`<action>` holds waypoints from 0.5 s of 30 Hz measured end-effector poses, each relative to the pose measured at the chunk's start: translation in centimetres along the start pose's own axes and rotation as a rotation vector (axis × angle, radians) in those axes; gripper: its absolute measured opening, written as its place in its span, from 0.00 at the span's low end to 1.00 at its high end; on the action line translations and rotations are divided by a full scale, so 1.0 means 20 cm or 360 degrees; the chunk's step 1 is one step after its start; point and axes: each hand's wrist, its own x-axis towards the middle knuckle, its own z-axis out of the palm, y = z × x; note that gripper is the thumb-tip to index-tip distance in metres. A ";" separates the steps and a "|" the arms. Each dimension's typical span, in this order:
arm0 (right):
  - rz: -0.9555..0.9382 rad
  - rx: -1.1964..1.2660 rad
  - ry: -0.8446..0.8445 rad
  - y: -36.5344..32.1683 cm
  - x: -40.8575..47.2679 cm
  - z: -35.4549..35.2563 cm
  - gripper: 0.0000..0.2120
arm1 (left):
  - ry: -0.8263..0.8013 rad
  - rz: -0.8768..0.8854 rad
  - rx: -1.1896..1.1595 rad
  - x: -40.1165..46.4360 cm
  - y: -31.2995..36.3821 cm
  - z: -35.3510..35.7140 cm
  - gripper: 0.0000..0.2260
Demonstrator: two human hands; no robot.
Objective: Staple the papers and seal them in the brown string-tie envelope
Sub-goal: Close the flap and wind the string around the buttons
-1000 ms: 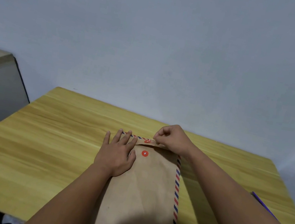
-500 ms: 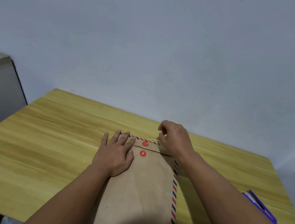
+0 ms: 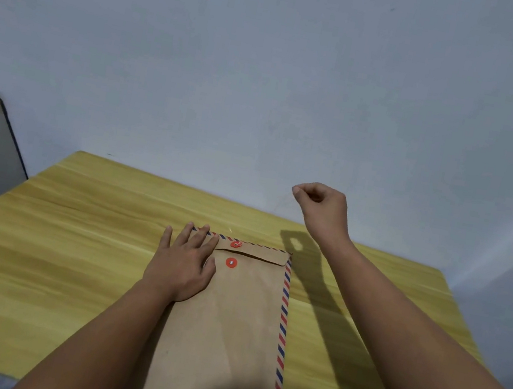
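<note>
Brown envelope (image 3: 225, 326) flat under left hand (image 3: 183, 263), right hand (image 3: 321, 206) above.

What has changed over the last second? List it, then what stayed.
The right hand left the envelope's flap and rose up and to the right, fingers pinched, a faint thread trailing from them; whether it is the tie string is unclear. The left hand stayed flat on the brown envelope, flap folded down, on the table.

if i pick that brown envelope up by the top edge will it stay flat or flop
Probably flops: the brown envelope looks like thin paper, lying flat under the left hand. Likely light and apt to slide on the smooth table.
</note>
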 end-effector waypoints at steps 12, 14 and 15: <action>0.0639 0.1123 -0.0554 -0.16 -0.13 0.03 0.18 | -0.0010 -0.0007 0.0003 0.00 0.00 -0.01 0.29; 0.0660 0.0671 -0.0581 -0.10 -0.16 0.07 0.17 | -0.0003 -0.0007 -0.0012 0.00 0.00 -0.01 0.28; 0.0538 0.0271 -0.0590 -0.05 -0.19 0.10 0.17 | 0.0001 -0.0006 -0.0015 0.00 0.00 0.00 0.28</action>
